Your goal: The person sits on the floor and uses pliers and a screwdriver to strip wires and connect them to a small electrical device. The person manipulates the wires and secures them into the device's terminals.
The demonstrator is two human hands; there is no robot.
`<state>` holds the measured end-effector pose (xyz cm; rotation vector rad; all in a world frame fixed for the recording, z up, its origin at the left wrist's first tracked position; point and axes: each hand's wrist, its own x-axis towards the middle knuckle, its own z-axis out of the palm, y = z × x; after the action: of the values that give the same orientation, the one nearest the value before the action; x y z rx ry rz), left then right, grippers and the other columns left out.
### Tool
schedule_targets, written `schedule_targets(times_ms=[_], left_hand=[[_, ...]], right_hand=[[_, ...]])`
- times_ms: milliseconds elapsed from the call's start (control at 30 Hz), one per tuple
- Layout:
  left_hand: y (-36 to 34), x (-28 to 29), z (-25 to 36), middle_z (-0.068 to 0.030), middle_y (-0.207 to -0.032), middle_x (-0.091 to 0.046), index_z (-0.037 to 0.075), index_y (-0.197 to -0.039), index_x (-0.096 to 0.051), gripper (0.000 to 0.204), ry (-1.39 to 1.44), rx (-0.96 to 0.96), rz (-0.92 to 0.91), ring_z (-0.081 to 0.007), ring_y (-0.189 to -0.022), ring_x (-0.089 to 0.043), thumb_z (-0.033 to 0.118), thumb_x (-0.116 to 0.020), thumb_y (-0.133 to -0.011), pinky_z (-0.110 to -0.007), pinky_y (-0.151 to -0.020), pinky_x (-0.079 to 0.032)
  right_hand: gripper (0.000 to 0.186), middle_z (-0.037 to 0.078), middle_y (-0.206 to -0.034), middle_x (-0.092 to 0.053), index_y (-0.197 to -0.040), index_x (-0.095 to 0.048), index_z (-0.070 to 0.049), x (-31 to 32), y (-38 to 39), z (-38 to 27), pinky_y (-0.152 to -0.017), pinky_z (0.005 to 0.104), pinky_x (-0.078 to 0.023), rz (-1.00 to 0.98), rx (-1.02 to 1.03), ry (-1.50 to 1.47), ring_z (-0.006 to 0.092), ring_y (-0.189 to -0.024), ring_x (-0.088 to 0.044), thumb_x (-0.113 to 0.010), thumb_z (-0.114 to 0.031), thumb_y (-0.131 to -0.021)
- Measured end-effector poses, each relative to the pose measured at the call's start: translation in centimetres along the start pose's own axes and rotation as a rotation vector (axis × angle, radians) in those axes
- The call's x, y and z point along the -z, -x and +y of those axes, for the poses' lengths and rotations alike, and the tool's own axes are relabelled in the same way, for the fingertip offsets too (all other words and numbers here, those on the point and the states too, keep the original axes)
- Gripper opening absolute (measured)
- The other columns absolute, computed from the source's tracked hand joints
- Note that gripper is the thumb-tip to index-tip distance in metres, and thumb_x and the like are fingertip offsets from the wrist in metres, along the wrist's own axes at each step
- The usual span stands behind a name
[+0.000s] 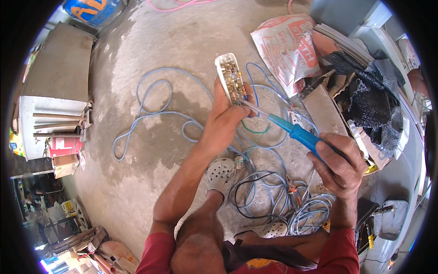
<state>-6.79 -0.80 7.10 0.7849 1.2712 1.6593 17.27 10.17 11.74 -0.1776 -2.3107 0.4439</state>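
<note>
In my left hand (pixel 221 123) is an opened white power strip housing (pixel 232 75), its inner side up with several brass contacts exposed. The fingers wrap round its lower part, thumb near the lower end. My right hand (pixel 342 164) grips a blue-handled screwdriver (pixel 303 137). Its metal shaft slants up and left, and the tip meets the lower end of the housing; the exact spot it touches is too small to tell. A blue wire (pixel 256 86) curves beside the housing's right side, and a green wire (pixel 258 132) hangs below it.
Grey-blue cable (pixel 150 115) loops over the concrete floor, with a thicker coil (pixel 312 215) by my feet. At right lie a white-and-red sack (pixel 285 55), cardboard (pixel 325 109) and black plastic (pixel 372 93). A blue drum (pixel 98 13) and a cabinet (pixel 59 61) stand at left.
</note>
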Motion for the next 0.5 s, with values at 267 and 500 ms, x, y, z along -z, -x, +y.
schedule_targets(times_ms=[267, 500], left_hand=[[-0.1, -1.4, -1.2, -0.007, -0.12, -0.048, 0.014, -0.144, -0.025, 0.067, 0.05, 0.027, -0.131, -0.0164, -0.101, -0.05, -0.006, -0.044, -0.082, -0.036, -0.086, -0.048], [-1.5, -5.3, -1.2, -0.0088, -0.117, -0.046, 0.007, -0.146, -0.02, 0.069, -0.09, -0.202, -0.311, -0.0151, -0.101, -0.048, -0.008, -0.044, -0.083, -0.033, -0.089, -0.046]], right_hand=[[0.033, 0.015, -0.101, -0.067, -0.095, -0.071, -0.002, 2.5, 1.5, -0.7, -0.058, 0.0344, -0.055, -0.069, 0.024, 0.09, 0.0268, -0.072, -0.068, -0.084, -0.003, -0.065], [0.035, 0.014, -0.097, -0.067, -0.099, -0.069, 0.0, 6.8, 3.0, -2.9, -0.068, 0.031, -0.054, 0.008, -0.35, -0.002, 0.0246, -0.083, -0.066, -0.086, -0.006, -0.069]])
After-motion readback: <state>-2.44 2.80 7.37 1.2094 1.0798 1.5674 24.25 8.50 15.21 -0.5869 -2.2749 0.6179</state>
